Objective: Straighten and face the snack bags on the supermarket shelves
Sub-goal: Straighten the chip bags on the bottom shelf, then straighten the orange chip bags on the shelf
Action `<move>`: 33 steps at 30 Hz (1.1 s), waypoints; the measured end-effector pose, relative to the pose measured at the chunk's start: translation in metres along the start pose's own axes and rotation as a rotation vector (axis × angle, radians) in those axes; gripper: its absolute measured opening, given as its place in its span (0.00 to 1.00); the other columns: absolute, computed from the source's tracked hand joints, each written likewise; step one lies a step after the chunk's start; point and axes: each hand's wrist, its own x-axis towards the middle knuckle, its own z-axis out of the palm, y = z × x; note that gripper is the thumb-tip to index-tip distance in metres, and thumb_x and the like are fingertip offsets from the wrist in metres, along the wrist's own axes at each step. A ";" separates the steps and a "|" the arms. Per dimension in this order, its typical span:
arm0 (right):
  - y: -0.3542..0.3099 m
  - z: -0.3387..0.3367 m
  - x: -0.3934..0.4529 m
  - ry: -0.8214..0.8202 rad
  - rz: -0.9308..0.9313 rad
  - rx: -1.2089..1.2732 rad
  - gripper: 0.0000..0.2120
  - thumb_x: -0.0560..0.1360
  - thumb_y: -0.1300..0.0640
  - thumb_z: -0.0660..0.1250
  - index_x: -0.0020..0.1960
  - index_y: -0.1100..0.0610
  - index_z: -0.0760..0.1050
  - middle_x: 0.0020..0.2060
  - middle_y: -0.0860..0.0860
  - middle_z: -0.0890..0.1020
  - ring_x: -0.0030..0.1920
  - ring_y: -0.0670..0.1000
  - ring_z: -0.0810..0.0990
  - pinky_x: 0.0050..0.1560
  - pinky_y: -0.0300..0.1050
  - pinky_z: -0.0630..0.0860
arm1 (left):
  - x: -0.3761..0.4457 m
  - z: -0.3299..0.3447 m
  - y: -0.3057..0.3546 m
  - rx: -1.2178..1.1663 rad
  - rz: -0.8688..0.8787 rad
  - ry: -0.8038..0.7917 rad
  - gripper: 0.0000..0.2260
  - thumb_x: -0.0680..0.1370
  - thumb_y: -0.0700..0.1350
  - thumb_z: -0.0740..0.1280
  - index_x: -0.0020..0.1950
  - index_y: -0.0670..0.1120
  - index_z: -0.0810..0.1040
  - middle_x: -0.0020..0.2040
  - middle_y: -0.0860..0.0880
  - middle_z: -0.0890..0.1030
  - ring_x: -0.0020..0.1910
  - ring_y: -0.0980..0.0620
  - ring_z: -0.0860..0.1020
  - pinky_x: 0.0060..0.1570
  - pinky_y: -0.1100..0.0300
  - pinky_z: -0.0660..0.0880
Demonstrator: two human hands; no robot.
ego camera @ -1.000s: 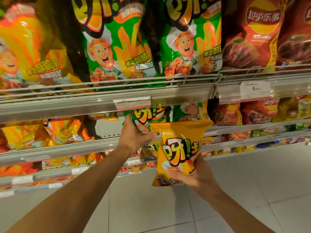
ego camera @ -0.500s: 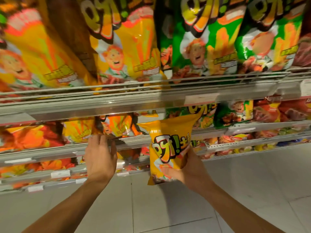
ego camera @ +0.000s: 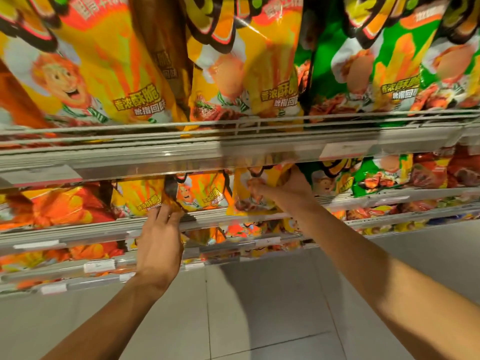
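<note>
Top shelf: yellow bags (ego camera: 109, 74) printed with an orange-haired cartoon chef, orange fry streaks, black-outlined lettering and red-pink banners. Green bags (ego camera: 376, 74) to the right carry the same chef print. Second shelf: an orange bag (ego camera: 59, 206) is seen at left, then yellow chef bags (ego camera: 205, 196), a yellow bag (ego camera: 259, 188), green ones (ego camera: 368, 178), and red bags (ego camera: 446, 170) at far right. Shelf rails (ego camera: 155, 157) are grey with white tags (ego camera: 98, 266). Floor tiles (ego camera: 259, 307) are pale grey.
</note>
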 end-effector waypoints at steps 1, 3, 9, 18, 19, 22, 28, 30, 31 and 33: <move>-0.003 0.000 0.005 0.025 -0.010 0.001 0.28 0.62 0.43 0.84 0.55 0.44 0.73 0.48 0.36 0.79 0.50 0.38 0.78 0.50 0.24 0.72 | 0.000 0.000 0.001 -0.001 -0.003 -0.001 0.28 0.70 0.30 0.71 0.69 0.41 0.75 0.65 0.43 0.75 0.65 0.42 0.68 0.67 0.50 0.69; -0.005 0.000 0.014 0.049 -0.018 0.001 0.22 0.63 0.42 0.83 0.50 0.43 0.75 0.47 0.36 0.79 0.52 0.41 0.79 0.52 0.28 0.72 | -0.001 0.000 0.002 -0.023 -0.009 -0.002 0.28 0.69 0.29 0.72 0.69 0.40 0.75 0.64 0.42 0.75 0.64 0.41 0.69 0.67 0.49 0.69; 0.005 0.006 0.032 0.029 -0.012 -0.066 0.33 0.66 0.43 0.81 0.66 0.55 0.76 0.62 0.53 0.82 0.65 0.54 0.78 0.68 0.48 0.74 | -0.003 0.001 0.004 -0.085 -0.028 0.003 0.29 0.65 0.25 0.73 0.66 0.37 0.78 0.62 0.39 0.77 0.62 0.39 0.72 0.63 0.45 0.73; 0.020 0.033 0.042 -0.072 0.046 -0.060 0.43 0.67 0.44 0.81 0.74 0.53 0.62 0.68 0.54 0.76 0.70 0.56 0.73 0.73 0.53 0.69 | -0.003 0.007 0.006 -0.101 -0.048 0.029 0.27 0.68 0.26 0.69 0.67 0.37 0.76 0.61 0.41 0.77 0.62 0.40 0.70 0.64 0.47 0.73; 0.021 0.033 0.043 -0.084 0.055 -0.072 0.44 0.68 0.43 0.80 0.75 0.53 0.61 0.69 0.54 0.75 0.71 0.57 0.72 0.74 0.54 0.69 | -0.003 0.008 0.006 -0.097 -0.044 0.032 0.28 0.69 0.27 0.69 0.68 0.37 0.76 0.62 0.41 0.76 0.62 0.41 0.70 0.65 0.48 0.72; 0.023 0.027 0.042 -0.127 0.059 -0.153 0.45 0.69 0.39 0.77 0.77 0.52 0.59 0.71 0.54 0.73 0.72 0.57 0.71 0.74 0.51 0.67 | -0.002 0.009 0.006 -0.073 -0.047 0.024 0.27 0.73 0.31 0.68 0.72 0.40 0.72 0.66 0.44 0.73 0.65 0.44 0.67 0.68 0.51 0.69; 0.025 0.021 0.020 -0.042 -0.034 -0.345 0.43 0.73 0.38 0.74 0.76 0.60 0.61 0.71 0.58 0.70 0.72 0.59 0.69 0.72 0.55 0.68 | -0.003 0.012 0.009 -0.039 -0.037 0.022 0.27 0.75 0.38 0.71 0.74 0.40 0.69 0.68 0.44 0.71 0.67 0.44 0.65 0.70 0.52 0.66; 0.028 0.019 0.004 -0.002 -0.103 -0.391 0.44 0.73 0.40 0.74 0.78 0.61 0.59 0.72 0.59 0.68 0.72 0.59 0.66 0.73 0.56 0.65 | -0.004 0.014 0.007 -0.051 -0.028 0.026 0.27 0.75 0.41 0.71 0.73 0.40 0.69 0.68 0.43 0.71 0.67 0.44 0.65 0.70 0.51 0.67; 0.030 0.019 -0.005 0.016 -0.122 -0.392 0.44 0.73 0.41 0.74 0.78 0.60 0.58 0.72 0.58 0.67 0.72 0.59 0.66 0.73 0.56 0.64 | -0.006 0.015 0.005 -0.070 -0.025 0.028 0.28 0.75 0.41 0.72 0.73 0.41 0.69 0.68 0.43 0.70 0.68 0.44 0.65 0.70 0.51 0.67; 0.033 0.017 -0.023 0.080 -0.151 -0.354 0.41 0.74 0.45 0.75 0.78 0.59 0.60 0.71 0.57 0.67 0.71 0.57 0.66 0.74 0.53 0.66 | -0.012 0.017 0.003 -0.140 -0.018 0.053 0.26 0.75 0.41 0.71 0.72 0.41 0.70 0.68 0.43 0.70 0.67 0.44 0.67 0.68 0.50 0.70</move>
